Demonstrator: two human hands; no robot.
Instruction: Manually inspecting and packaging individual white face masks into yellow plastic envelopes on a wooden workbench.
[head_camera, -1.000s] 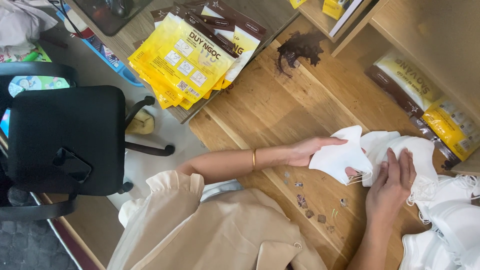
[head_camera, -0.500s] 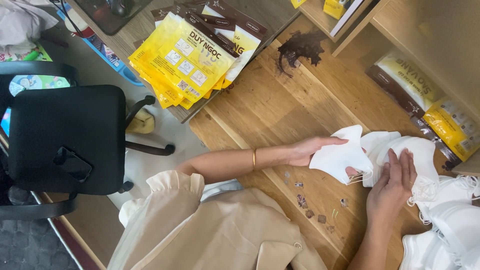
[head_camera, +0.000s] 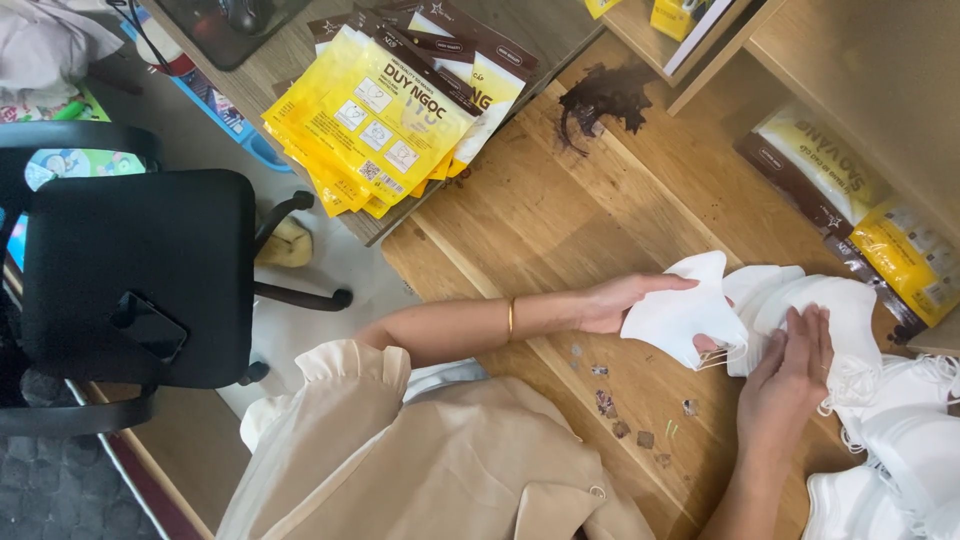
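My left hand (head_camera: 615, 300) reaches across the wooden tabletop (head_camera: 560, 230) and pinches a folded white face mask (head_camera: 680, 315) by its edge, lifted slightly above the wood. My right hand (head_camera: 790, 375) comes up from the lower right. Its fingers lie flat and together over a stack of white masks (head_camera: 830, 300), holding it against the table. The single mask touches the left side of that stack. A thin gold bracelet (head_camera: 510, 318) sits on my left wrist.
More white masks (head_camera: 900, 450) are piled at the lower right. Yellow printed packets (head_camera: 375, 120) fan out on the table's far left edge, and more packets (head_camera: 850, 190) lie in the shelf on the right. Small scraps (head_camera: 620, 415) dot the wood. A black office chair (head_camera: 130, 270) stands on the left.
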